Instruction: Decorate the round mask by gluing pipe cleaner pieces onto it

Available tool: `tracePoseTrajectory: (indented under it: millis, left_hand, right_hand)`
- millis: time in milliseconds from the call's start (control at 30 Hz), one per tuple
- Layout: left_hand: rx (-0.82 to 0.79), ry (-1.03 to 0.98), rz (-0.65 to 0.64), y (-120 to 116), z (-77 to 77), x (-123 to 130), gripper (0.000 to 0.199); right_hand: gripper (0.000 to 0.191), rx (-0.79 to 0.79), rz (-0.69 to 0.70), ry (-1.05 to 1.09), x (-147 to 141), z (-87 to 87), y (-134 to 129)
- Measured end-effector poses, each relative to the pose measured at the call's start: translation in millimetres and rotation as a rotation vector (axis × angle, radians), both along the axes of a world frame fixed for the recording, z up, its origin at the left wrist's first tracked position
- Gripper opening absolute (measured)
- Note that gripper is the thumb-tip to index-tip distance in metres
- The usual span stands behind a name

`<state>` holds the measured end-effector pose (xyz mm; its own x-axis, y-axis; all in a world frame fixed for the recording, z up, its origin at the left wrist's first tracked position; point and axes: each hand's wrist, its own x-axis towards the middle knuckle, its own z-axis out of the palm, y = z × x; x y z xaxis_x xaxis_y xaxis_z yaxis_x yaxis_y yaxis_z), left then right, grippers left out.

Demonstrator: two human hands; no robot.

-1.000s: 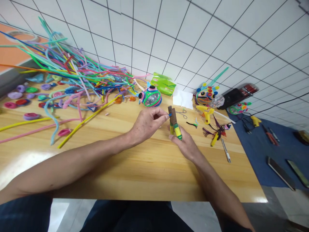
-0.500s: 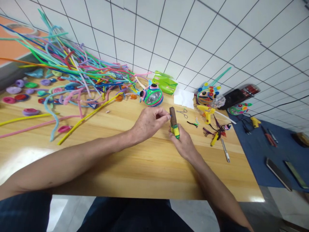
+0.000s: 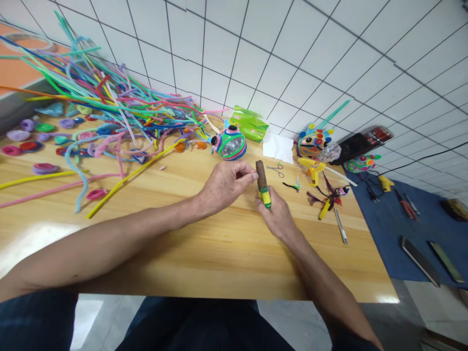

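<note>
A brown tool with a yellow and green handle (image 3: pixel 262 183) stands tilted over the middle of the wooden table, and my right hand (image 3: pixel 276 212) is wrapped round its handle. My left hand (image 3: pixel 228 185) is closed in a pinch, thumb and forefinger tips at the brown part's left side; what lies between the tips is too small to name. Just beyond the left hand sits a round fish-like craft figure (image 3: pixel 230 144) wrapped in coloured strips. Small scissors (image 3: pixel 276 170) lie right of the brown part, with short black and green pieces (image 3: pixel 291 186) nearby.
Many fuzzy sticks (image 3: pixel 124 105) and coiled pieces (image 3: pixel 46 168) cover the table's left side. A green packet (image 3: pixel 248 125) and white paper (image 3: pixel 278 147) are near the wall. At right are a yellow glue gun (image 3: pixel 312 170), a pen (image 3: pixel 341 226) and phones (image 3: pixel 420 261) on blue cloth.
</note>
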<state>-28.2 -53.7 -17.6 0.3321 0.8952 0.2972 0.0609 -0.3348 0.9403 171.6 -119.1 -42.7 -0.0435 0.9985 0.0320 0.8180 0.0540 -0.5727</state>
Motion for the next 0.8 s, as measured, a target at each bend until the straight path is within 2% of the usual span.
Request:
tracePoseTrajectory:
  millis: [200,367,567,800]
  left_hand:
    - [-0.019,0.012,-0.001,0,-4.7,2,0.014]
    - [0.091,0.098,0.029,3,-8.3,1,0.014]
    - [0.328,0.166,0.065,3,-10.9,-1,0.015]
    - [0.412,0.231,0.078,6,-14.0,-2,0.017]
  right_hand:
    - [0.013,0.072,-0.059,0.036,0,-16.4,4]
    - [0.012,0.131,-0.043,0.038,5,-22.5,9]
    - [0.011,0.117,-0.003,0.022,9,-12.0,10]
    - [0.011,0.039,-0.026,-0.08,9,5.3,5]
